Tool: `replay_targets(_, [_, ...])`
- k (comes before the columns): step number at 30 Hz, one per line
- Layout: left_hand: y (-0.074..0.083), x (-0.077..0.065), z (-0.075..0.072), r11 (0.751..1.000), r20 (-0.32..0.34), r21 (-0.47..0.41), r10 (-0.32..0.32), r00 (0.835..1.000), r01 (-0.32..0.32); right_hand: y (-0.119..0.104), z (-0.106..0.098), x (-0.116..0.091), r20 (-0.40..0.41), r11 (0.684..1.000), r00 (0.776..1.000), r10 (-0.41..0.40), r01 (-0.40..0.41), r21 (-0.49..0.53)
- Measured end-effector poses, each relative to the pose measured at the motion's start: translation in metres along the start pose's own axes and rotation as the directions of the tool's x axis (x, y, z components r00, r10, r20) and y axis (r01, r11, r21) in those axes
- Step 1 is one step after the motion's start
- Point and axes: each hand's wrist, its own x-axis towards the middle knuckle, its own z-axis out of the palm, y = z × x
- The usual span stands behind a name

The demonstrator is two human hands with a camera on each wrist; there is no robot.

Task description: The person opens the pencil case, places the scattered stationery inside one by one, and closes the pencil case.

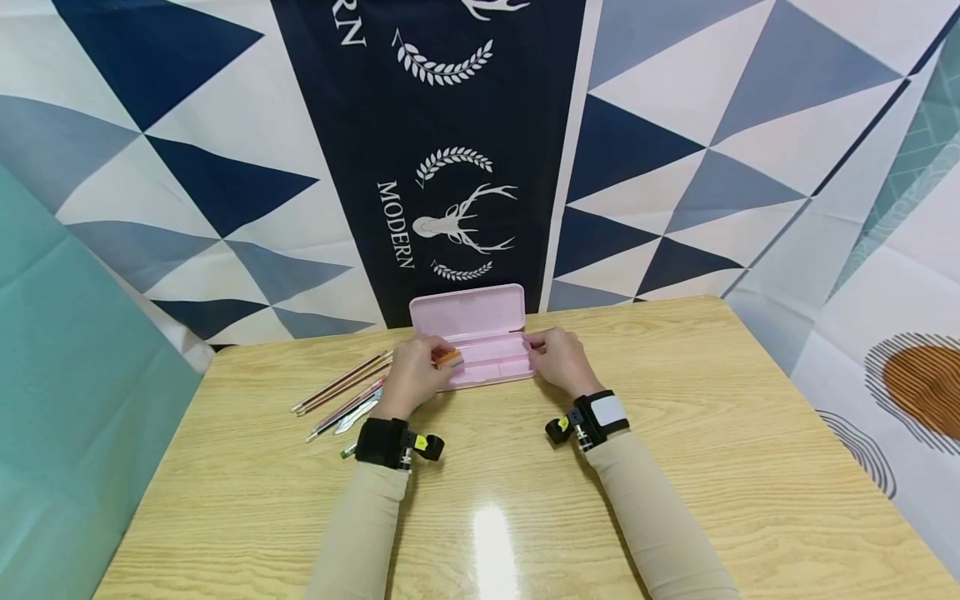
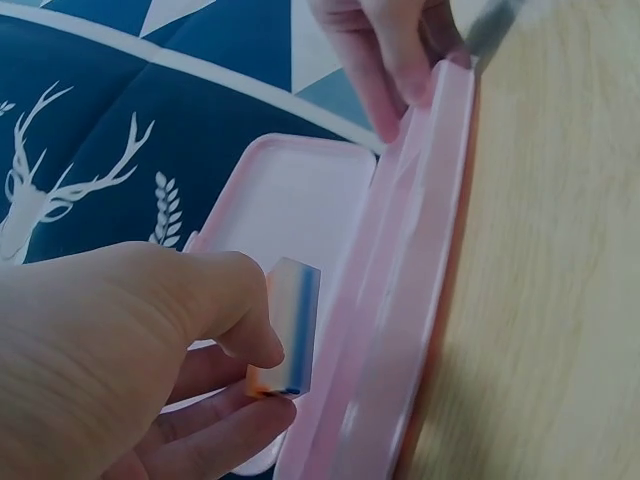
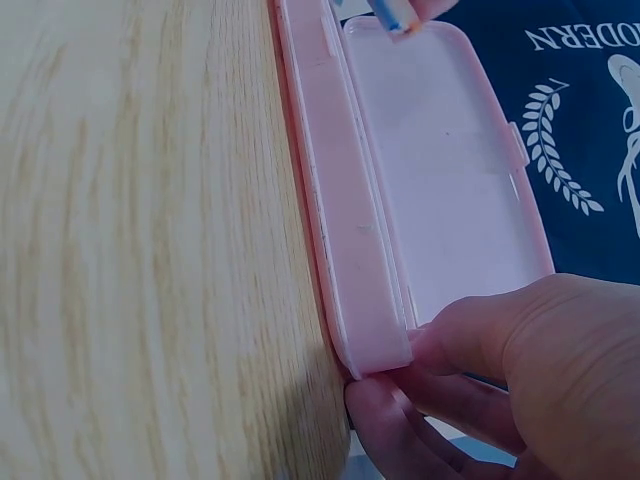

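A pink pencil case (image 1: 480,372) lies with its lid (image 1: 468,311) flipped back toward the wall cloth; its tray is split by low dividers. Between thumb and fingers, my left hand (image 1: 414,371) pinches a small block eraser (image 2: 296,325), white with blue and orange bands, over the tray's left part. At the case's right end, my right hand (image 1: 561,358) grips the end wall, thumb at the rim and fingers (image 3: 385,410) around the outer corner.
Several pencils (image 1: 341,386) lie slantwise left of the case, partly behind my left hand, beside a pale flat pointed item (image 1: 358,415). A green-tipped pencil end (image 1: 347,452) shows by the left wrist strap. Patterned cloth (image 1: 465,167) hangs behind the wooden table (image 1: 675,417).
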Motion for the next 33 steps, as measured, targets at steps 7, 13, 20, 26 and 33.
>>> replay_targets(7, [0.008, 0.002, 0.011, 1.000, 0.030, -0.016, 0.016, 0.999, -0.016, 0.000, 0.000, 0.000, -0.006, 1.000, 1.000, -0.009, 0.009, -0.005])
replay_targets(13, [0.014, 0.002, 0.017, 0.997, 0.021, -0.006, 0.071, 0.997, -0.071, 0.000, 0.000, 0.000, 0.009, 1.000, 1.000, 0.007, -0.007, -0.002])
replay_targets(20, [0.019, 0.004, 0.028, 0.990, -0.023, 0.017, 0.140, 0.990, -0.139, 0.000, 0.000, 0.000, 0.023, 1.000, 0.999, 0.027, -0.027, 0.005])
replay_targets(26, [0.024, 0.006, 0.035, 0.989, -0.021, 0.023, 0.145, 0.989, -0.145, -0.001, -0.002, 0.000, 0.033, 1.000, 0.999, 0.023, -0.023, 0.001])
replay_targets(33, [0.028, 0.008, 0.043, 0.988, -0.020, 0.010, 0.156, 0.987, -0.156, -0.002, -0.002, 0.000, 0.043, 0.999, 0.998, 0.036, -0.036, 0.000])
